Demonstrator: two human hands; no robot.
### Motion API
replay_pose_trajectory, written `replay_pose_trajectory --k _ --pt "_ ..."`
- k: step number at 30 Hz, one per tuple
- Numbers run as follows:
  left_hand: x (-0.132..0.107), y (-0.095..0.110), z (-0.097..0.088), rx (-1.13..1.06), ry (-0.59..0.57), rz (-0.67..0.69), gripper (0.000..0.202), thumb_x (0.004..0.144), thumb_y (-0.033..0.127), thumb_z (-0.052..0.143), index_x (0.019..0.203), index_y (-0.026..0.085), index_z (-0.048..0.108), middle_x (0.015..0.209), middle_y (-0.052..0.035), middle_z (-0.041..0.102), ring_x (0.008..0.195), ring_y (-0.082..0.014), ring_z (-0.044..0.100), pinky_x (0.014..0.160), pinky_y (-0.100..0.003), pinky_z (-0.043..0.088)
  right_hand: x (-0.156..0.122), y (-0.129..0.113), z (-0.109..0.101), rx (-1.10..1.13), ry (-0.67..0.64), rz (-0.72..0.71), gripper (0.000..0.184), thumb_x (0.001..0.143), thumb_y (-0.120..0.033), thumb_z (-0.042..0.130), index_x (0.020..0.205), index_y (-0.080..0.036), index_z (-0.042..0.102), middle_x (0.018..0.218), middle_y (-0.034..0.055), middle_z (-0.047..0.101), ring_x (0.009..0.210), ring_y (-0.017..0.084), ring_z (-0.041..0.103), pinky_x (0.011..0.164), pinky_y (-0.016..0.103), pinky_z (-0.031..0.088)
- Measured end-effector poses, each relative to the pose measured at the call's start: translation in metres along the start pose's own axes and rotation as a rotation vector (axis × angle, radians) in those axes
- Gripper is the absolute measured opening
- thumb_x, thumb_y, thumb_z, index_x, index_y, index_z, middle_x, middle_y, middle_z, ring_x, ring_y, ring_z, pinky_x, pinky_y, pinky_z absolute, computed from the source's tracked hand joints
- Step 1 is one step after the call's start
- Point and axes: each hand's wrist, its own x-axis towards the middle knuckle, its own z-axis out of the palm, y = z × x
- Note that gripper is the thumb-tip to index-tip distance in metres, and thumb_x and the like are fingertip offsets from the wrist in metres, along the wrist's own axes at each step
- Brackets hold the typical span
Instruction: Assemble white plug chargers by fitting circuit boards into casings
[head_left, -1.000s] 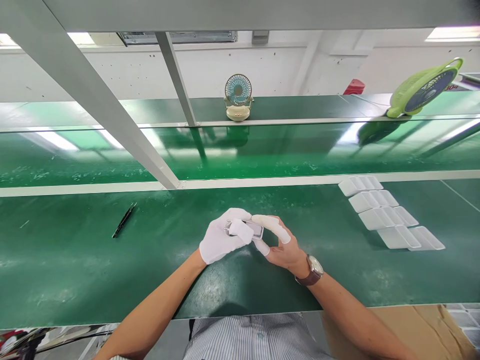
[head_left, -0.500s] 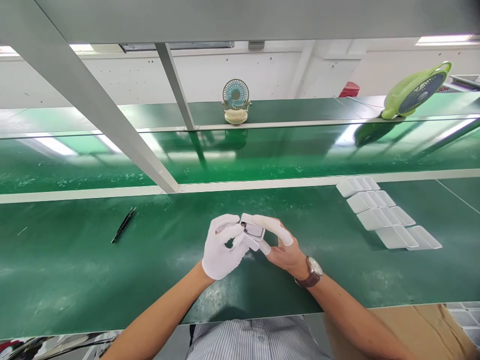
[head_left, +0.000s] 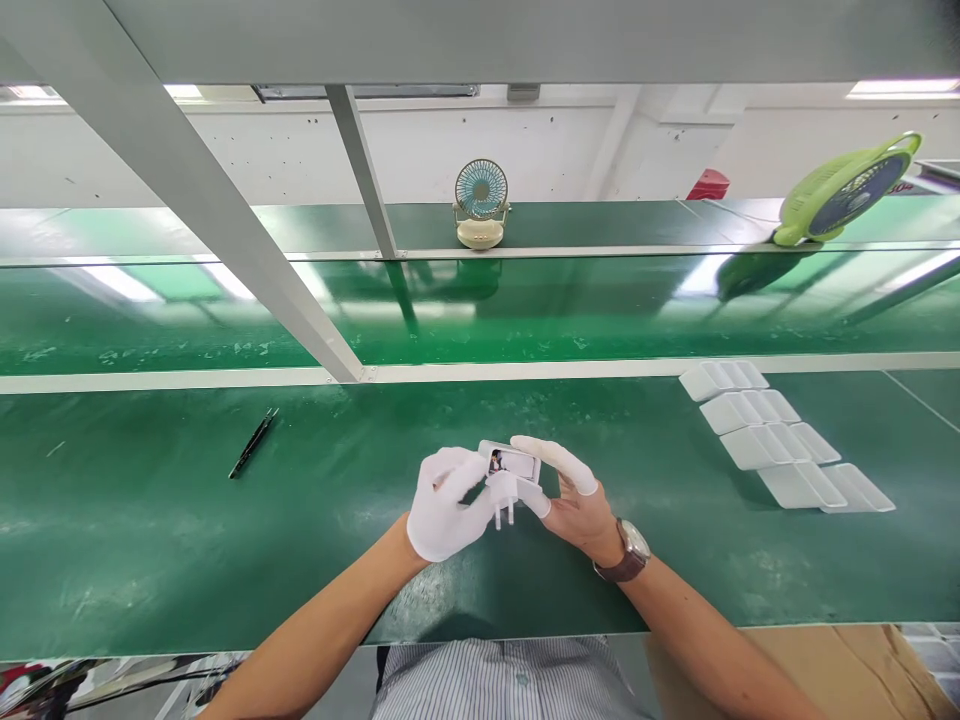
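A small white plug charger is held between my two hands over the green bench. Its open casing faces up, showing a pale inside with a dark part at the left end. Two prongs stick out from its lower edge toward me. My left hand, in a white glove, pinches the casing's left end with thumb and fingers. Around the right end close the fingers of my right hand, which has white covers on several fingers and a watch at the wrist. The fingertips partly hide the casing.
Black tweezers lie on the bench at the left. Several white divided trays overlap at the right. A slanted post rises at the left. A small fan and a green fan stand at the back.
The charger has turned in my hands, and both prongs now show, pointing toward me. My left fingers have shifted at its left end. The view has moved slightly.
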Motion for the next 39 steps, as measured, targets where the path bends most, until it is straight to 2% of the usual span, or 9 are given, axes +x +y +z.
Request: replay_pose_trajectory --k 5,9,16,23,25,27,30,34,39 --pt "0.002 -0.006 -0.002 0.24 0.17 0.108 0.029 0.071 0.035 0.085 0.083 0.024 0.062 0.072 -0.0018 0.057 0.077 -0.0217 0.056 0.073 -0.036 0.049 -0.006 0.003 0.002 0.065 0.009 0.032 0.068 0.091 -0.018 0.072 0.15 -0.033 0.042 0.132 0.0093 0.07 0.119 0.025 0.07 0.103 0.045 0.061" --pt "-0.001 -0.008 -0.001 0.254 0.13 0.064 0.031 0.072 0.04 0.085 0.088 0.024 0.063 0.073 -0.0027 0.056 0.084 -0.0242 0.057 0.078 -0.038 0.049 -0.005 0.004 0.003 0.078 0.018 -0.004 0.068 0.092 -0.019 0.071 0.151 -0.03 0.04 0.132 0.0115 0.07 0.119 0.026 0.07 0.101 0.046 0.062" --pt "0.001 -0.006 -0.004 0.248 0.068 0.05 0.033 0.074 0.042 0.083 0.075 0.023 0.055 0.072 -0.002 0.054 0.08 -0.0226 0.055 0.073 -0.036 0.047 -0.003 0.002 0.003 0.061 0.013 -0.009 0.069 0.092 -0.018 0.071 0.151 -0.03 0.04 0.131 0.0122 0.07 0.118 0.026 0.071 0.099 0.047 0.063" --pt "0.005 -0.004 -0.004 0.235 0.014 0.041 0.024 0.075 0.023 0.076 0.074 0.022 0.052 0.069 -0.0006 0.05 0.074 -0.0195 0.051 0.073 -0.035 0.046 0.004 -0.004 0.0 -0.048 -0.043 0.002 0.062 0.089 -0.016 0.073 0.145 -0.03 0.05 0.127 0.0099 0.071 0.115 0.025 0.071 0.099 0.041 0.063" --pt "0.005 -0.008 -0.002 0.262 0.015 0.028 0.022 0.075 0.022 0.078 0.086 0.021 0.059 0.074 -0.0019 0.052 0.082 -0.0216 0.054 0.078 -0.036 0.048 0.005 0.0 0.001 -0.124 -0.051 -0.04 0.061 0.09 -0.013 0.07 0.145 -0.032 0.051 0.13 0.0097 0.068 0.118 0.025 0.069 0.101 0.043 0.062" --pt "0.006 -0.014 -0.002 0.269 0.016 0.031 0.04 0.077 0.023 0.079 0.112 0.018 0.061 0.092 -0.0069 0.058 0.093 -0.0235 0.056 0.085 -0.039 0.05 0.005 0.008 0.004 -0.206 -0.089 -0.032 0.057 0.092 -0.011 0.066 0.143 -0.033 0.053 0.134 0.0107 0.064 0.118 0.025 0.067 0.101 0.045 0.062" --pt "0.01 -0.026 -0.004 0.218 -0.05 0.09 0.063 0.082 0.013 0.068 0.141 0.019 0.047 0.115 -0.0116 0.054 0.091 -0.019 0.055 0.088 -0.04 0.052 0.003 0.024 0.006 -0.299 -0.166 0.049 0.045 0.095 -0.016 0.063 0.137 -0.031 0.059 0.132 0.0119 0.06 0.112 0.024 0.069 0.096 0.043 0.064" --pt "0.018 -0.046 -0.011 0.155 -0.048 0.045 0.07 0.08 0.004 0.058 0.146 0.023 0.042 0.108 -0.0057 0.054 0.083 -0.0152 0.054 0.087 -0.039 0.052 0.001 0.036 0.003 -0.337 -0.204 0.09 0.036 0.097 -0.018 0.061 0.131 -0.029 0.063 0.127 0.0112 0.06 0.11 0.023 0.067 0.092 0.041 0.064" --pt "0.02 -0.064 -0.013 0.051 0.025 -0.046 0.069 0.082 0.007 0.058 0.146 0.027 0.043 0.122 -0.0071 0.055 0.077 -0.0116 0.054 0.078 -0.033 0.054 0.001 0.036 0.001 -0.353 -0.147 0.111 0.036 0.097 -0.02 0.061 0.132 -0.029 0.062 0.13 0.0113 0.058 0.12 0.026 0.062 0.102 0.046 0.059"
